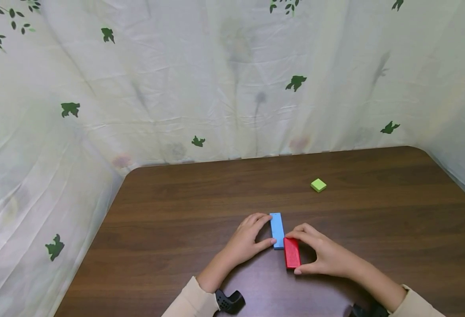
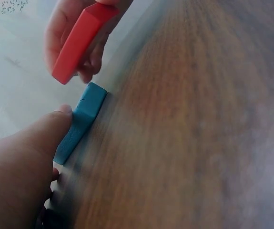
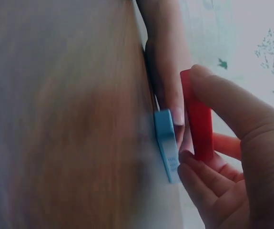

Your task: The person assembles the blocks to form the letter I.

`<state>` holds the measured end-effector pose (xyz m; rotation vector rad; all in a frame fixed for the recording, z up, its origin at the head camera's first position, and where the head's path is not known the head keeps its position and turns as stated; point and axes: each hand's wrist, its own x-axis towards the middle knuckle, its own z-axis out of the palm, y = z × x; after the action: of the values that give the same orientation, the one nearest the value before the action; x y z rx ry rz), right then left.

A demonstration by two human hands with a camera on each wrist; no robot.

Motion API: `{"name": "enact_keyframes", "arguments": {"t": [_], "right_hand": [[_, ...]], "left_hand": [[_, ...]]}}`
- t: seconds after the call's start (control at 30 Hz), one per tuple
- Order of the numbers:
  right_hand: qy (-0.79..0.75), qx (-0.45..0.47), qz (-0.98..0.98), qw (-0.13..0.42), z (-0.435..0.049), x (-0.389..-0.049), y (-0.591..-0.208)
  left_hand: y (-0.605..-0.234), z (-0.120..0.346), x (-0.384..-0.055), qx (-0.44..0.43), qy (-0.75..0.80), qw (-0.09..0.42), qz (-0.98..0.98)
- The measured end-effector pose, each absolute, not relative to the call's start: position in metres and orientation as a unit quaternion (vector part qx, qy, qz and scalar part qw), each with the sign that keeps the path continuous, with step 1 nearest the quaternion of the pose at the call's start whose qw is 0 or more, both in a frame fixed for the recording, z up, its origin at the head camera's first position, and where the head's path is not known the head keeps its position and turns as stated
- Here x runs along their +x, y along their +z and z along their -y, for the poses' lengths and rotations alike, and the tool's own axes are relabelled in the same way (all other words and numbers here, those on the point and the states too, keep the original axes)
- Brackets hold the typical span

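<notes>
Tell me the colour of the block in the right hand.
The block in the right hand is red, clearest in the head view.

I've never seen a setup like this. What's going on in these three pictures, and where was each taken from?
No robot arm here: you see a person's bare left hand and right hand. The wide picture comes from a camera worn on the head, looking forward and down. The two closer ones come from cameras worn on the left and right wrists. On the brown table lie a blue block and, farther off, a small green block. The left hand touches the blue block; the right pinches a red block, held above the table.
</notes>
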<state>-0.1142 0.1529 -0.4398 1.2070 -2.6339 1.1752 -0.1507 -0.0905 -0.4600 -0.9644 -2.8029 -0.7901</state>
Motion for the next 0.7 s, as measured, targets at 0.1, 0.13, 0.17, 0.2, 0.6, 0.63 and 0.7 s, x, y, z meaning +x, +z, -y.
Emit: {"name": "enact_keyframes", "arguments": {"t": [0.1, 0.13, 0.17, 0.2, 0.6, 0.63, 0.7], "right_hand": [[0.369, 0.391, 0.843, 0.003, -0.15, -0.112, -0.442], [0.367, 0.392, 0.843, 0.001, -0.149, -0.112, -0.442], [0.366, 0.395, 0.843, 0.001, -0.148, -0.112, -0.443], [0.364, 0.398, 0.842, -0.001, -0.147, -0.111, -0.443], [0.36, 0.432, 0.827, 0.004, -0.138, -0.107, -0.447], [0.359, 0.433, 0.827, 0.007, -0.138, -0.106, -0.448], [0.354, 0.435, 0.828, 0.014, -0.137, -0.106, -0.449]], "left_hand": [[-0.46, 0.09, -0.151, -0.313, -0.257, 0.035, 0.914], [-0.46, 0.09, -0.151, -0.313, -0.257, 0.034, 0.914], [-0.46, 0.09, -0.151, -0.312, -0.257, 0.033, 0.914], [-0.46, 0.09, -0.151, -0.312, -0.258, 0.032, 0.914], [-0.46, 0.091, -0.15, -0.313, -0.262, 0.032, 0.912], [-0.46, 0.091, -0.15, -0.313, -0.262, 0.032, 0.912], [-0.46, 0.091, -0.15, -0.313, -0.263, 0.031, 0.912]]}}
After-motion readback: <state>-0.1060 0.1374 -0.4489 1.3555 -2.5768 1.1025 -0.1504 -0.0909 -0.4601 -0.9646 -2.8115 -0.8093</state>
